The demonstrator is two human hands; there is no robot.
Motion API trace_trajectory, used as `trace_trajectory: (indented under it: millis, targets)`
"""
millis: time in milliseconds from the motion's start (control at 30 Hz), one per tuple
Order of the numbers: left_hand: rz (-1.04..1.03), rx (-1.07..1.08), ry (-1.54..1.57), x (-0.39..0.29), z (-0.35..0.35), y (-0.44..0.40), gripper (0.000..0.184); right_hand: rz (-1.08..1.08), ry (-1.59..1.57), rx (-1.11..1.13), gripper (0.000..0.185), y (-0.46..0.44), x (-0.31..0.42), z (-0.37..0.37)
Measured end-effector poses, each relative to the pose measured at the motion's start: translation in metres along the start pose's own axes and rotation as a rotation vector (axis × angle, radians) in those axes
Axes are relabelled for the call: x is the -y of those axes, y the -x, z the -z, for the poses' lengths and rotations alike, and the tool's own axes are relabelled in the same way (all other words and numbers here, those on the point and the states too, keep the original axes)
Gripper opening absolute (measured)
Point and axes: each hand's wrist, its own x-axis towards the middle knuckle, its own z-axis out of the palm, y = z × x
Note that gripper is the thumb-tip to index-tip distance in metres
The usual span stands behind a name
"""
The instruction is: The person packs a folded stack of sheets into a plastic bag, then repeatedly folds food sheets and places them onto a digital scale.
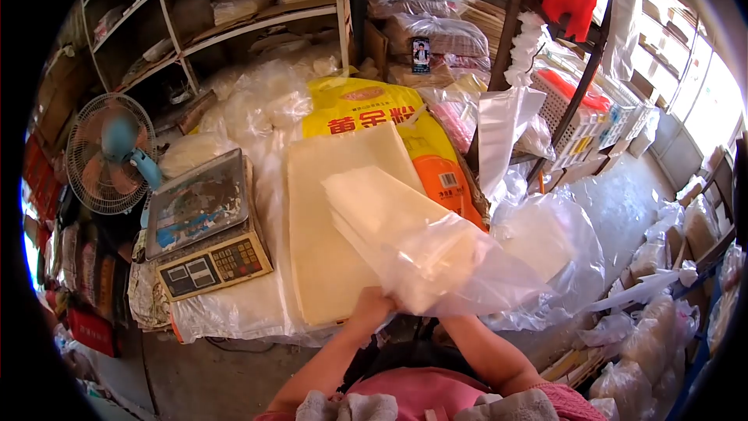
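A folded stack of pale yellow sheets (382, 210) lies slantwise, its near end inside a clear plastic bag (475, 265). My left hand (375, 306) is at the near left edge of the bag, its fingers partly hidden. Under the bag's near edge is my right hand (460, 326), mostly covered by the plastic, so its fingers do not show. Beneath the folded stack, a larger flat pile of the same pale sheets (319, 226) rests on the table. Behind it is a yellow and orange printed sack (444, 148).
A digital scale (210, 265) with a metal pan stands left of the pile, beside a fan (113, 152). Loose clear plastic bags (553, 242) lie at the right. Shelves (265, 23) with wrapped goods rise behind, and a phone (421, 54) leans on packs.
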Motion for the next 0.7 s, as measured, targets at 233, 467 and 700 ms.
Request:
trace_trajectory:
  millis: [233, 467, 700]
  targets:
    - [-0.918, -0.365, -0.273, -0.138, 0.017, -0.007, 0.022, 0.042, -0.040, 0.023, 0.030, 0.019, -0.005, -0.046]
    - [-0.385, 0.010, -0.350, -0.161, 0.015, -0.055, 0.028, 0.145, 0.128, -0.035, 0.031, 0.006, 0.018, -0.109]
    - [-0.282, -0.343, 0.180, -0.134, 0.031, -0.074, 0.022, 0.425, 1.343, -0.152, 0.019, -0.093, 0.027, -0.058]
